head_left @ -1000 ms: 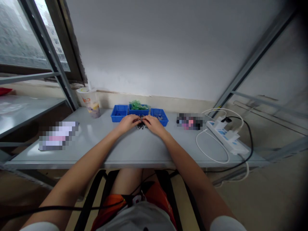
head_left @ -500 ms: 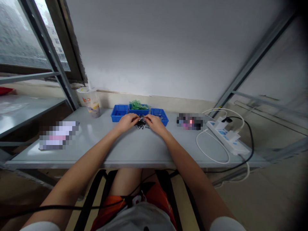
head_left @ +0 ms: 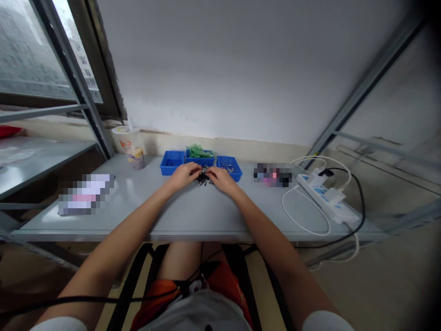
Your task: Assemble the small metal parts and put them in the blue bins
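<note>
A small heap of dark metal parts (head_left: 203, 178) lies on the grey table (head_left: 193, 211), just in front of three blue bins. My left hand (head_left: 185, 174) rests at the heap's left side and my right hand (head_left: 221, 177) at its right side, fingertips of both meeting over the parts. The fingers are curled onto the heap; whether either pinches a single part is too small to tell. The left blue bin (head_left: 171, 162) looks empty, the middle bin (head_left: 200, 155) holds green pieces, and the right bin (head_left: 228, 167) holds small metal pieces.
A paper cup with a straw (head_left: 131, 146) stands at the back left. A white power strip (head_left: 327, 198) with white and black cables lies at the right. Blurred flat items lie at the left (head_left: 84, 193) and right of the bins (head_left: 273, 174). A metal shelf frame (head_left: 79, 87) rises at left.
My hands spread slightly apart half a second ago, showing more of the heap, and have closed in over it again. The view has shifted a little.
</note>
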`<state>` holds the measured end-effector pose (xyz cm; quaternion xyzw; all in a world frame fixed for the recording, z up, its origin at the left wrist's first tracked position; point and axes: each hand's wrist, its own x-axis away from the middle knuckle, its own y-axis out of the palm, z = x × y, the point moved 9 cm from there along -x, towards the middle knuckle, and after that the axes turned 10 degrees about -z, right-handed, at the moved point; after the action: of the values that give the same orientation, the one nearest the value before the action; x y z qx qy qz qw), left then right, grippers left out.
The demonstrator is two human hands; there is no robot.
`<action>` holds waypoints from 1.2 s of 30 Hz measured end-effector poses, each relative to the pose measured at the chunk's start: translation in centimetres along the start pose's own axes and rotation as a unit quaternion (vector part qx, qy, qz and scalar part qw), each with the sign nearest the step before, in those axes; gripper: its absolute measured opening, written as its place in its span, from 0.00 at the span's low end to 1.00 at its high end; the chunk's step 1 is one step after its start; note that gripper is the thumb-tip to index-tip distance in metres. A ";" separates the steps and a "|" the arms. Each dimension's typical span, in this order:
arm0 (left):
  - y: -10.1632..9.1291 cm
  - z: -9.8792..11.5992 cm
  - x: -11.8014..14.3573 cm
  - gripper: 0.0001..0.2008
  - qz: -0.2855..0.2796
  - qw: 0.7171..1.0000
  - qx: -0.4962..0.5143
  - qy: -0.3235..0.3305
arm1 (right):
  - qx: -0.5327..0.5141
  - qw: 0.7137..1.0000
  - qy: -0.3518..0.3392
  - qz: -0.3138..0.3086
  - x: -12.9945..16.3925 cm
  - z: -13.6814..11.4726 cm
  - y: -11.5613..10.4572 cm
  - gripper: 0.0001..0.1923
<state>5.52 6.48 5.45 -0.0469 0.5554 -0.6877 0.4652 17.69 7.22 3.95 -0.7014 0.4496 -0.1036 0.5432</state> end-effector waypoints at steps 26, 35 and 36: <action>0.5 -0.3 -0.2 0.12 -0.019 0.999 -0.036 -0.034 | -0.014 0.991 -0.051 0.120 0.6 -1.2 -2.6 0.12; -1.0 0.6 0.2 0.11 0.040 0.999 -0.021 0.011 | -0.004 1.000 -0.008 0.026 0.0 -0.5 -0.9 0.10; -0.8 0.8 0.2 0.11 0.032 0.999 -0.023 0.020 | -0.002 1.000 -0.007 -0.001 0.0 -0.7 -0.3 0.09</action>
<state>5.41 5.79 6.28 -0.0264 0.5813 -0.6603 0.4748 17.39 6.79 4.47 -0.7040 0.4449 -0.0983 0.5448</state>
